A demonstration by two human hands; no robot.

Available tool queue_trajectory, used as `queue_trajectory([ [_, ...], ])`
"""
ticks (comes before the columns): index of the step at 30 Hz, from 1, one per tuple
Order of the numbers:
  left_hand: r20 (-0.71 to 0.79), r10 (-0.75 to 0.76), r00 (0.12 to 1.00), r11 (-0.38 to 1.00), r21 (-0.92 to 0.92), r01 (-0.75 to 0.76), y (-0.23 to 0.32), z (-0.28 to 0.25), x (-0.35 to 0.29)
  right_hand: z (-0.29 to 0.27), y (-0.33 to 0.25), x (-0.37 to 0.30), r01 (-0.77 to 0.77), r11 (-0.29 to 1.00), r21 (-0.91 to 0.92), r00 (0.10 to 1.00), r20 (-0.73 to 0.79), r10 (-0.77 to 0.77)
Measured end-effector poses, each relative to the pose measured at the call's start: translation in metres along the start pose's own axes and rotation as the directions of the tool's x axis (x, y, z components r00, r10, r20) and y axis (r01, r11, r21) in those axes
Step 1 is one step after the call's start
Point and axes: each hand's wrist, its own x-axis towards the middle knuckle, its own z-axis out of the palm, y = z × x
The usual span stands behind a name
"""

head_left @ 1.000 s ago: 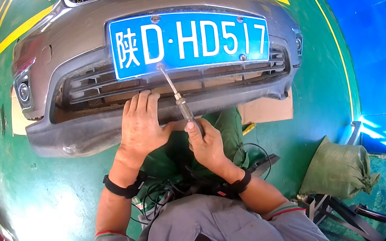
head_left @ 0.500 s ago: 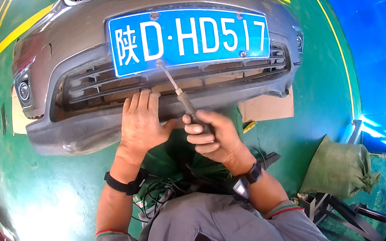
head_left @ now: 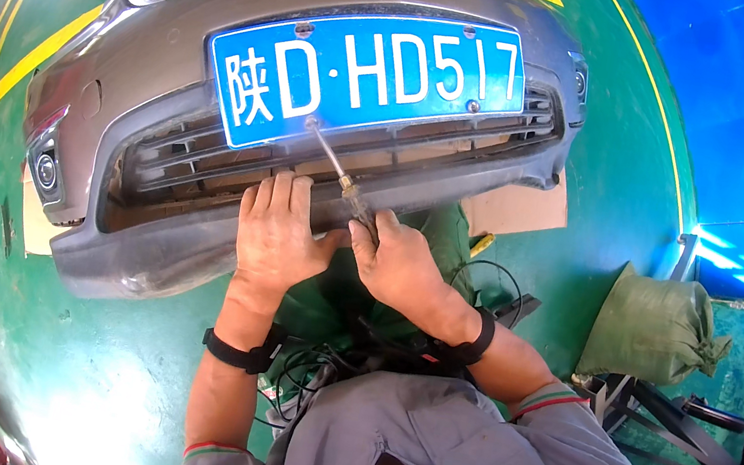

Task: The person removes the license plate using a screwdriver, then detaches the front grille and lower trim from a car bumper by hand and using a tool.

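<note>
A brown-grey car bumper (head_left: 179, 36) lies before me, with a blue licence plate (head_left: 382, 109) on its front. My right hand (head_left: 405, 267) is closed round the handle of a screwdriver (head_left: 333, 156). The screwdriver's tip meets a screw (head_left: 311, 124) at the plate's lower left. Other screws show at the plate's lower right (head_left: 473, 106) and along its top edge. Resting flat on the bumper's lower lip (head_left: 163, 263), my left hand (head_left: 278, 232) has its fingers stretched over the edge beside the black grille (head_left: 180, 153). It holds nothing.
Cardboard (head_left: 523, 203) lies under the bumper on the green floor (head_left: 109, 356). At the right, a tied green sack (head_left: 649, 325) stands near a dark metal frame (head_left: 673, 421). Black cables (head_left: 307, 368) hang by my lap. A blue surface (head_left: 741, 116) rises at the far right.
My right hand has rolled over on the screwdriver's handle, so its back now faces up. The screwdriver's tip stays at the same screw, and my left hand has hardly moved.
</note>
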Motion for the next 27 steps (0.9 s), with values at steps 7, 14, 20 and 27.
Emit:
queue_trajectory([
  [7,0.059,-0.013,0.998,0.999,0.046,0.011,-0.002,0.001,-0.003,-0.042,-0.008,0.012,0.009,0.999,0.045,0.988,0.152,-0.016],
  [14,0.015,-0.019,1.000,0.999,0.028,0.019,-0.001,0.000,-0.002,-0.081,-0.032,0.008,0.087,0.951,0.296,0.996,-0.012,-0.087],
  [20,0.000,-0.009,1.000,0.999,0.033,0.009,0.003,0.000,-0.001,-0.094,-0.060,0.037,0.499,0.865,-0.057,0.852,-0.148,-0.502],
  [27,0.083,-0.064,0.995,0.993,0.104,0.055,0.009,0.002,0.001,-0.120,-0.108,0.078,0.452,0.885,-0.112,0.892,0.069,-0.447],
])
